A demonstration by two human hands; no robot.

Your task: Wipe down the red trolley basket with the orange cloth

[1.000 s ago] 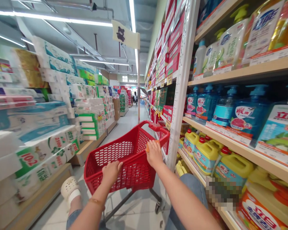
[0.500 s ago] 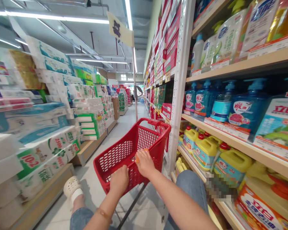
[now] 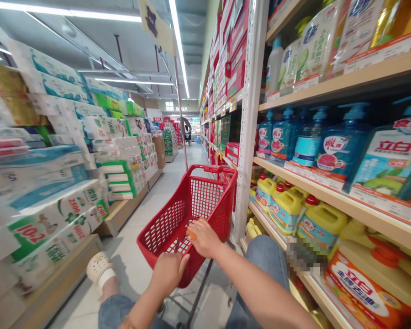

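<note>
A red plastic shopping cart [image 3: 205, 201] stands in the aisle right in front of me, and its basket looks empty. My left hand [image 3: 169, 273] is closed over the near rim of the basket. My right hand [image 3: 204, 237] grips the rim a little further right, with a small orange thing [image 3: 191, 235] under its fingers. A pole [image 3: 181, 109] with a pale flag rises from the cart's far end. My knees in jeans and a white shoe [image 3: 99, 267] show below.
Stacked packs of tissue paper [image 3: 55, 201] line the left on low wooden platforms. On the right, shelves [image 3: 329, 201] hold blue pump bottles, yellow jugs [image 3: 287, 210] and orange-labelled containers. The grey floor aisle [image 3: 178, 169] runs ahead; a person stands far off.
The cart has swung so its far end points more to the right and sits closer to me. Both hands slid along the rim with it and now lie nearer each other.
</note>
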